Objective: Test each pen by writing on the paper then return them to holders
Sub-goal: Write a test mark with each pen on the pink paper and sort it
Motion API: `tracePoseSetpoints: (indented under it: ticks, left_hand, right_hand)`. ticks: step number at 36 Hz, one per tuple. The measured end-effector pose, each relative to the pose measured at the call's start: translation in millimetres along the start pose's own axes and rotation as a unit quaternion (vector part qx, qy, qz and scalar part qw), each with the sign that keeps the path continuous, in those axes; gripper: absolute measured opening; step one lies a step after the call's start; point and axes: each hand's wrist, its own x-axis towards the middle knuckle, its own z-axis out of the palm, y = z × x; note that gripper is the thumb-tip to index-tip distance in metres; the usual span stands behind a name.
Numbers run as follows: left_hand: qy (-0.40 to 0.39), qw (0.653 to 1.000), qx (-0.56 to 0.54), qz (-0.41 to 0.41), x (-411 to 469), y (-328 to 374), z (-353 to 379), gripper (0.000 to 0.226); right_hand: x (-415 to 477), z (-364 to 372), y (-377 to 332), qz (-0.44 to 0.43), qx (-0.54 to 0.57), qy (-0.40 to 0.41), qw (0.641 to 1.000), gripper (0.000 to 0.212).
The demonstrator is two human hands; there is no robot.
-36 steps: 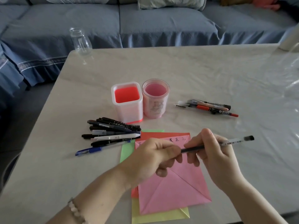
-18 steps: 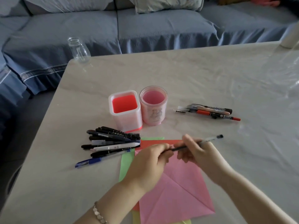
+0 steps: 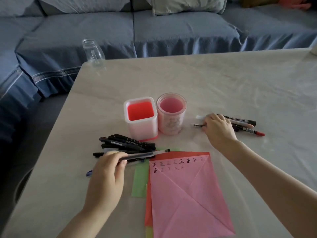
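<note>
My left hand (image 3: 109,170) pinches a clear-barrelled black pen (image 3: 145,154) and lays it across the pile of dark pens (image 3: 127,143) left of the paper. My right hand (image 3: 217,128) lies over the smaller group of pens (image 3: 243,125) on the right, fingers curled on a thin pen whose tip (image 3: 197,125) pokes out to the left. The pink paper (image 3: 185,194) carries two rows of handwritten marks near its top edge. Behind it stand a square holder with a red inside (image 3: 140,117) and a round pink holder (image 3: 171,114); I see no pens in either.
Green (image 3: 139,179), red and yellow sheets peek out from under the pink paper. A clear glass bottle (image 3: 93,53) stands at the table's far left corner. A blue sofa (image 3: 154,31) runs along behind the marbled table (image 3: 223,83).
Both hands held one pen over the paper; now they are apart. My left hand carried that pen to the left pile, and my right hand reached to the pens on the right.
</note>
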Motion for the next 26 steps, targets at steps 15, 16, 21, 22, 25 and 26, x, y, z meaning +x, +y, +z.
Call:
tracePoseSetpoints:
  ticks: [15, 16, 21, 22, 25, 26]
  left_hand:
    - [0.006, 0.990, 0.134, -0.044, 50, -34, 3, 0.019]
    - [0.009, 0.991, 0.131, -0.039, 49, -31, 3, 0.019]
    - [-0.005, 0.997, 0.032, 0.074, 32, 9, 1, 0.038]
    - [-0.027, 0.994, 0.001, 0.110, 27, 20, 1, 0.039]
    - [-0.107, 0.977, -0.036, 0.181, 12, 48, 5, 0.040]
    - [-0.130, 0.974, -0.044, 0.179, 8, 54, 7, 0.041]
  right_hand:
    - [-71, -22, -33, -0.095, 0.133, 0.027, 0.986, 0.012]
    - [-75, -25, -36, -0.104, 0.145, 0.031, 0.983, 0.010]
    - [-96, -43, -54, -0.142, 0.199, 0.016, 0.970, 0.014]
    - [-100, -46, -58, -0.157, 0.207, 0.020, 0.965, 0.013]
    - [-107, -54, -70, -0.245, 0.218, 0.033, 0.944, 0.018]
    - [-109, -55, -72, -0.275, 0.218, 0.034, 0.936, 0.019]
